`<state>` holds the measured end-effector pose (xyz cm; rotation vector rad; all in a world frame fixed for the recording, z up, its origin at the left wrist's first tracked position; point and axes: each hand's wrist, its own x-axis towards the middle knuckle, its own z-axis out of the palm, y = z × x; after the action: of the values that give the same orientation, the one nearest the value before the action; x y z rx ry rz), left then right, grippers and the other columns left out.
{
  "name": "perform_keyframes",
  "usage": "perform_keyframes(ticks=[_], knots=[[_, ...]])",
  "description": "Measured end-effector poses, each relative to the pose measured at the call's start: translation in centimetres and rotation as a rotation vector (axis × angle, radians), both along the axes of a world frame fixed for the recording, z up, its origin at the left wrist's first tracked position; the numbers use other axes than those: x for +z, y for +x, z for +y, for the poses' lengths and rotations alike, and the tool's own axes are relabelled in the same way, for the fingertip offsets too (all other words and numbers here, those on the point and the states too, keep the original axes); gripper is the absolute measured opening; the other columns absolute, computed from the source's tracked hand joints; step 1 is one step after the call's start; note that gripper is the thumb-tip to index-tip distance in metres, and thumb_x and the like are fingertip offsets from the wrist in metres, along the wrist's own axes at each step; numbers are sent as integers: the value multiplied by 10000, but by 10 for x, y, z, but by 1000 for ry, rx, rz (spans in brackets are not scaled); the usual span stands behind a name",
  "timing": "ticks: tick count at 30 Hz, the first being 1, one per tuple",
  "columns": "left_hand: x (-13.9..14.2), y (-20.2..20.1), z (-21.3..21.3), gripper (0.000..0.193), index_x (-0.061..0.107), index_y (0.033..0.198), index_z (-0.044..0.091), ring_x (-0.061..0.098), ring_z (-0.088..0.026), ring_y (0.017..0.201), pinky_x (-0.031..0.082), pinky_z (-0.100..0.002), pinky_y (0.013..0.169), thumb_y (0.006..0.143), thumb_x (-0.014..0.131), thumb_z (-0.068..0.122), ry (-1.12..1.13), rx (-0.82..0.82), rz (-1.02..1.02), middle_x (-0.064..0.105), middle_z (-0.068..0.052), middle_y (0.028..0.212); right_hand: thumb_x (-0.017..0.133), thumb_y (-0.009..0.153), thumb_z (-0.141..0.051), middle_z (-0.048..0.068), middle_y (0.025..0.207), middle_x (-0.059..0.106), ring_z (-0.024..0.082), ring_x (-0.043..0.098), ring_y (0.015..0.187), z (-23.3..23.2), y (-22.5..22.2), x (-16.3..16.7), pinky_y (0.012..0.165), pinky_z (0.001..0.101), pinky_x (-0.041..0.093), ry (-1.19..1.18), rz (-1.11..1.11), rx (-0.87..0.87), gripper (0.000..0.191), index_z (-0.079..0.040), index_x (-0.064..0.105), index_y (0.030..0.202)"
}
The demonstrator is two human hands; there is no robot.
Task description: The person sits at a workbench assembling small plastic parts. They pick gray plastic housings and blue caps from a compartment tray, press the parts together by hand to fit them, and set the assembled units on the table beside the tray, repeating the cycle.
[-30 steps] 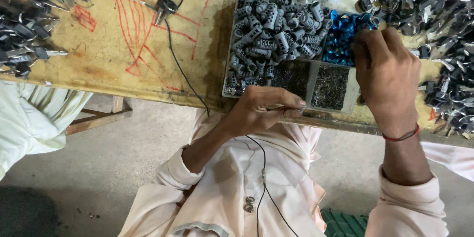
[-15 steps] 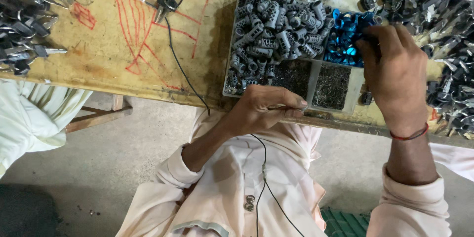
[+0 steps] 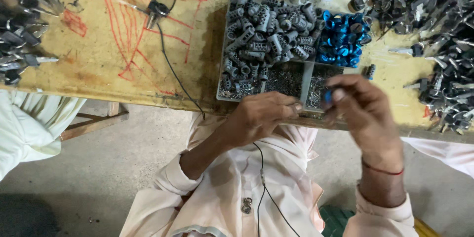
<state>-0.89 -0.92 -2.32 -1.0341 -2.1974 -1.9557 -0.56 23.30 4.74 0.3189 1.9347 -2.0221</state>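
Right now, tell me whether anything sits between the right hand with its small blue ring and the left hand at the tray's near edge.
Nothing visible does. The right hand pinches the small blue ring just right of the left hand; only a narrow open gap over the grey compartmented tray separates them.

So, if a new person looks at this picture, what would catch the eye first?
Probably the bright blue rings, heaped in the right compartment of the grey tray beside a pile of grey metal cylinders. Next, the two hands at the tray's near edge: the right hand pinches a small blue piece, and the left hand rests close by. Red scribbles cover the yellow table on the left.
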Motion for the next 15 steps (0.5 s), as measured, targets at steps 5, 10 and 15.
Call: perform_keyframes(ticks=[5, 10, 15], knots=[[11, 6, -4, 244, 678, 1176, 35, 682, -309, 1170, 581, -412, 925, 936, 712, 59, -221, -16, 234, 674, -140, 1269, 622, 990, 49, 76, 933, 722, 96, 676, 824, -8, 32, -10, 732, 237, 568, 196, 92, 214, 270, 19, 673, 1253], [23, 3, -4, 179, 664, 1122, 31, 679, -306, 1184, 592, -416, 989, 962, 723, 86, -262, -3, 371, 667, -140, 1261, 675, 947, 84, 98, 1041, 699, 112, 685, 921, -3, 28, -5, 790, 255, 584, 218, 232, 246, 331, 17, 686, 1271], [31, 3, -8, 117, 646, 1037, 42, 689, -290, 1173, 600, -409, 982, 956, 719, 85, -305, 11, 416, 676, -131, 1264, 624, 997, 65, 94, 1009, 706, 136, 706, 886, -2, 29, -7, 789, 271, 601, 76, 187, 243, 257, 34, 698, 1241]])
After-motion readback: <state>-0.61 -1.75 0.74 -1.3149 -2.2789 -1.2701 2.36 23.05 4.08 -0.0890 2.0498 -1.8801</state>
